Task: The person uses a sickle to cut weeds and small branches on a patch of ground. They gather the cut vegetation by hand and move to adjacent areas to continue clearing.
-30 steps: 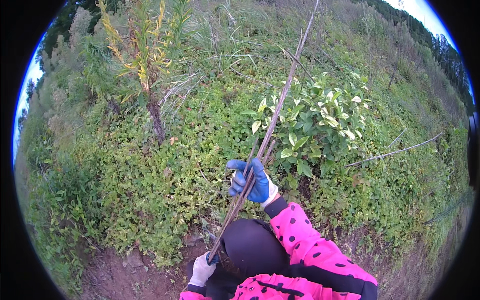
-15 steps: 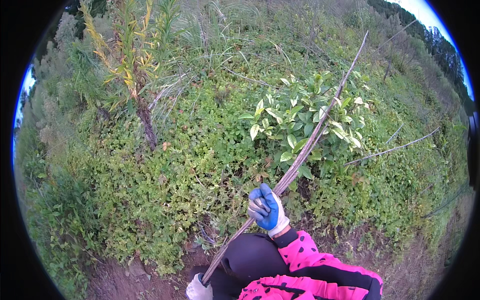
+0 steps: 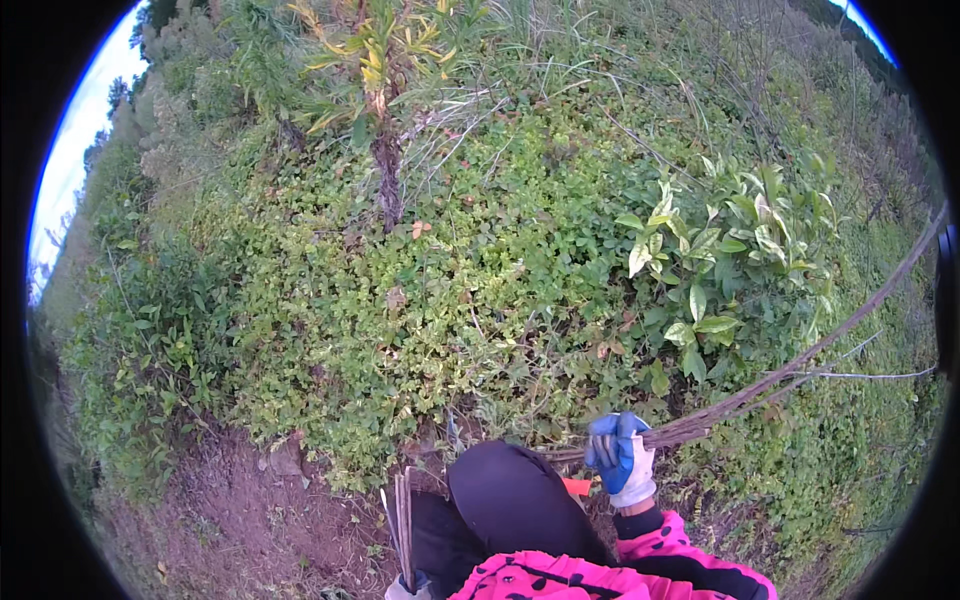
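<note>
My right hand [image 3: 622, 460] has fingers wrapped round dry stalks [image 3: 700, 423] slanting up-right; left hand [image 3: 410, 588] grips near-upright sticks [image 3: 404, 525].

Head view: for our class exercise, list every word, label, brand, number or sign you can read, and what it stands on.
None: no readable text shows.
The gloved hands, the long sticks and the spotted pink sleeve show no legible lettering; the orange thing by the knee shows too little to tell.

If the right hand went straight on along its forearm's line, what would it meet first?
Probably the low leafy ground cover just beyond the right hand, though how far off it lies is unclear in this single view.
</note>
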`<action>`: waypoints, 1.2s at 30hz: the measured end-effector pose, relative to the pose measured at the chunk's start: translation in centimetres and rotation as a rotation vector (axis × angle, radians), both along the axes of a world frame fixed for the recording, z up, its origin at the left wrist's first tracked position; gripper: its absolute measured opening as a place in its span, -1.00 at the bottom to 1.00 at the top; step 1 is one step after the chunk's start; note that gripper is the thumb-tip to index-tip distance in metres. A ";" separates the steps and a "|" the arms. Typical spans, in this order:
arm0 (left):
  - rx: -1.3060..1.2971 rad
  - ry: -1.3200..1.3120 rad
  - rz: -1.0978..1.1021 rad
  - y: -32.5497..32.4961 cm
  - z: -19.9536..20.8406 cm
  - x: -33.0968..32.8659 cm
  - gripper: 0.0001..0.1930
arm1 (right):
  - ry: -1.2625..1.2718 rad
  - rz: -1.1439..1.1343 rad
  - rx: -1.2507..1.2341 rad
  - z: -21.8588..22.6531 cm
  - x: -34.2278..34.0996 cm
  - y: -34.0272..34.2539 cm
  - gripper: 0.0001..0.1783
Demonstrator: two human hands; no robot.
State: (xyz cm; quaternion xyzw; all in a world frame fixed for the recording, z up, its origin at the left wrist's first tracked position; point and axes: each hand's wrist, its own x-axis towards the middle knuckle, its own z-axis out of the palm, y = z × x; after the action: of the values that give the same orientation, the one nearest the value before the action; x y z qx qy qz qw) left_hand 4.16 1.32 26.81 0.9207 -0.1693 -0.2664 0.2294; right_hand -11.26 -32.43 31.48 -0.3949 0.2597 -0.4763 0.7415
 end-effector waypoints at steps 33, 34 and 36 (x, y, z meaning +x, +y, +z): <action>-0.599 0.068 -0.304 -6.2 -6.3 2.4 -0.73 | -0.239 0.121 -0.157 5.1 0.3 -1.7 -0.53; -0.756 0.119 -0.268 -5.0 -6.2 0.0 -0.72 | -0.259 0.089 -0.130 4.2 0.6 -0.5 -0.57; -0.718 0.049 -0.169 -4.7 -7.5 0.5 -0.72 | -0.262 0.015 -0.110 3.4 0.2 1.0 -0.61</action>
State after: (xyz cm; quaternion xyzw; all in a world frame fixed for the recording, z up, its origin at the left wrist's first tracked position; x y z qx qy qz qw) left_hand 4.69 -3.42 19.28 0.7578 -0.3218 -0.2298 0.5189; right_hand -11.04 -31.45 34.86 -0.3713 0.1311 -0.5320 0.7497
